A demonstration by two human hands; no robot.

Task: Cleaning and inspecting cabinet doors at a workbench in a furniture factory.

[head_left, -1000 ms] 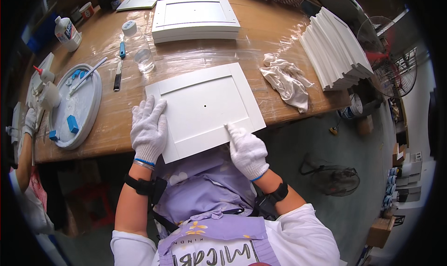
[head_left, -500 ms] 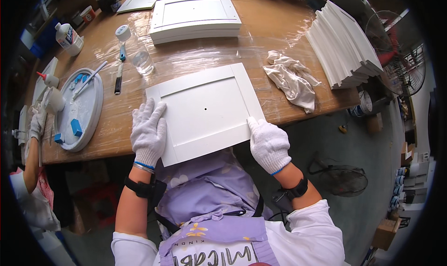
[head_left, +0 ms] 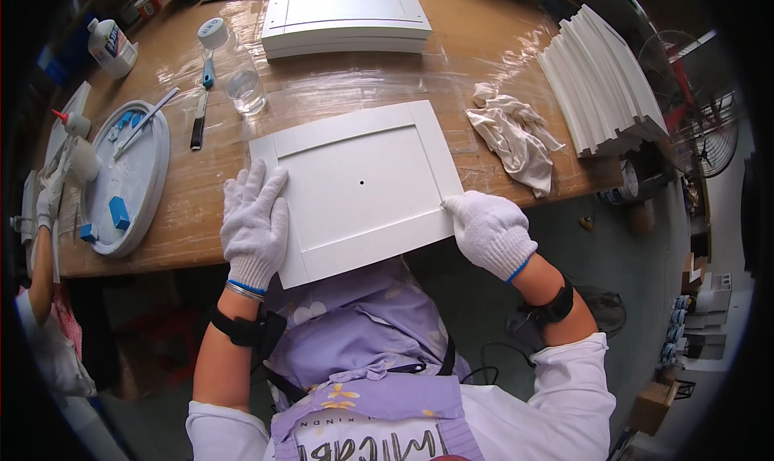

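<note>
A white framed panel (head_left: 355, 211), like a cabinet door with a small dark hole in its middle, lies tilted at the table's front edge, its near side over my lap. My left hand (head_left: 256, 227), in a white knit glove, rests with fingers spread along the panel's left edge. At the right-hand side my gloved right hand (head_left: 492, 231) is closed, its fingertips pressed together against the frame near the inner recess. Whether something small sits in those fingers is hidden. A crumpled cream rag (head_left: 516, 138) lies to the right of the panel.
Behind are stacked white panels (head_left: 347, 41) and a clear bottle (head_left: 244, 90) beside a blue-handled scraper (head_left: 199, 122). Upright panels (head_left: 601, 82) stand at right. At left are a round tray (head_left: 141, 219) with blue blocks, a white jug (head_left: 111, 48) and a co-worker's gloved hand (head_left: 48, 203).
My right hand has slid slightly right and up along the panel's right side. The left hand stays at the left edge; the view has shifted a little.
</note>
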